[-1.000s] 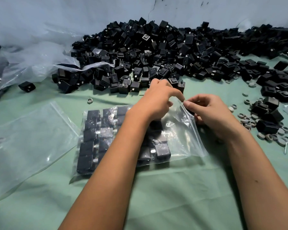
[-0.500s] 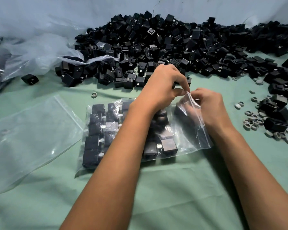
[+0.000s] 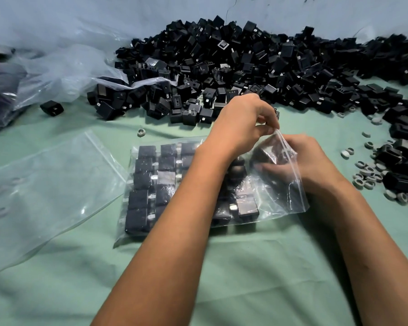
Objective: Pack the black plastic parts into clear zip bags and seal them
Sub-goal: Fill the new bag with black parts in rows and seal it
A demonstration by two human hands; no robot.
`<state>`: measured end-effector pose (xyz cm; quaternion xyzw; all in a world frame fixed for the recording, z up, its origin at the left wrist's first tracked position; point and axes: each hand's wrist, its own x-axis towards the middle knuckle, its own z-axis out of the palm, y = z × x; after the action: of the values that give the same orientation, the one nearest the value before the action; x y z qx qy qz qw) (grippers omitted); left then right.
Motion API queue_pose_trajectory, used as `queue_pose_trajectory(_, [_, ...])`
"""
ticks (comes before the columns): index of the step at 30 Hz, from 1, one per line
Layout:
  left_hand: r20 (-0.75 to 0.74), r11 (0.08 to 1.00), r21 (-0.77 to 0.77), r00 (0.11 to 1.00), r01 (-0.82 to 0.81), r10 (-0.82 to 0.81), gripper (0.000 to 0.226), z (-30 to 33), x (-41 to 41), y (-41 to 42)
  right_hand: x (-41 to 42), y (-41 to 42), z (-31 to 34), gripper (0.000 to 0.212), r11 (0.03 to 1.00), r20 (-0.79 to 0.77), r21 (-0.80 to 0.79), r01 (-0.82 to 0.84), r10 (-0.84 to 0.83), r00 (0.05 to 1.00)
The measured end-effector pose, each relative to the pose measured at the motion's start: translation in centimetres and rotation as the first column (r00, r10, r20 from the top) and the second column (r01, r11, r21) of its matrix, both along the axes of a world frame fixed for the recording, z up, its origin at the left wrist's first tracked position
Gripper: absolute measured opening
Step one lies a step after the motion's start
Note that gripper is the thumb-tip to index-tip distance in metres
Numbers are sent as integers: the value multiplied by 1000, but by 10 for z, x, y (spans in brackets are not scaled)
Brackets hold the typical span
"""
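A clear zip bag point(image 3: 280, 201) lies on the green cloth with rows of black plastic parts point(image 3: 146, 177) inside it. My left hand point(image 3: 240, 123) pinches the upper lip of the bag's mouth and holds it lifted. My right hand point(image 3: 313, 161) has its fingers inside the mouth. They show through the film beside a dark part point(image 3: 266, 150), and the plastic blurs their grip. A big pile of loose black parts point(image 3: 245, 67) lies just behind the hands.
An empty clear zip bag point(image 3: 45, 184) lies flat at the left. Crumpled plastic sheeting point(image 3: 57, 64) covers the back left, with one stray black part point(image 3: 51, 108) near it. Grey rings point(image 3: 368, 176) and more black parts sit at the right.
My right hand let go of the bag's edge and slid its fingers into the mouth. My left hand raised the upper lip. The view shifted slightly.
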<state>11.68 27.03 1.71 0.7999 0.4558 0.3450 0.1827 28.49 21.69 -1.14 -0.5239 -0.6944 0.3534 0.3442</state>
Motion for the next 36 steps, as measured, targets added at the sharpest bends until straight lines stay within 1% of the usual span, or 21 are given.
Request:
queue_pose_trajectory(2, [-7,1000,-2,1000,-3,3,14,0,1,0,2,1,-1,18,1000,17,3,-11,11,1000])
queue_pose_trajectory(4, [-9,1000,-8,1000,-5,5,15,-1,1,0,1,3,-3,12,999,21,47,3,-4,1000])
queue_pose_trajectory(7, [-4,1000,-6,1000,-5,5,16,1,0,0,-6,6,-7,7,990,-47,120,69,-63,997])
queue_pose_trajectory(10, [-23,1000,-3,1000,-6,6,17,1,0,1,-14,9,-15,12,978,-42,196,66,-59,997])
queue_pose_trajectory(12, [-25,1000,-3,1000,-8,8,17,1,-2,0,-14,11,-16,10,980,-25,194,40,-35,999])
queue_pose_trajectory(15, [17,1000,-4,1000,-7,7,14,1,-5,0,-5,10,-12,17,991,-11,112,-73,75,997])
queue_pose_trajectory(16, [29,1000,-3,1000,-9,9,13,1,-5,0,-4,9,-11,19,991,-15,104,-88,90,996])
queue_pose_trajectory(18, [39,1000,3,999,-16,16,14,1,-4,0,-6,10,-12,20,992,-45,125,-24,29,999])
queue_pose_trajectory(21, [49,1000,1,999,-21,21,18,-1,-2,0,-17,10,-17,14,980,-50,172,96,-88,995])
queue_pose_trajectory(24, [104,999,-49,995,12,-6,18,-2,-4,0,-27,8,-21,20,964,-19,230,136,-136,991])
queue_pose_trajectory(26, [62,998,-57,998,-3,7,17,-2,-7,1,-30,6,-22,22,950,-1,282,134,-140,990])
queue_pose_trajectory(28, [71,995,-98,997,-19,26,15,0,-15,3,-32,6,-25,27,935,55,334,115,-141,988])
queue_pose_trajectory(30, [80,990,-112,992,-84,94,11,0,-25,7,-32,5,-24,46,921,86,377,101,-143,986])
queue_pose_trajectory(31, [69,984,-115,987,-133,142,9,0,-32,9,-32,3,-24,52,911,79,402,95,-138,987])
queue_pose_trajectory(32, [44,977,-121,982,-177,183,9,-1,-38,10,-31,3,-23,50,900,80,427,85,-131,988])
queue_pose_trajectory(33, [15,969,-135,978,-206,210,8,-3,-44,12,-31,4,-23,39,890,93,450,74,-129,987])
queue_pose_trajectory(34, [-10,962,-159,975,-220,221,8,-4,-49,12,-32,5,-24,27,884,117,463,63,-131,984])
queue_pose_trajectory(36, [-55,951,-220,976,-218,211,8,-7,-56,11,-32,10,-27,18,881,192,470,42,-149,970])
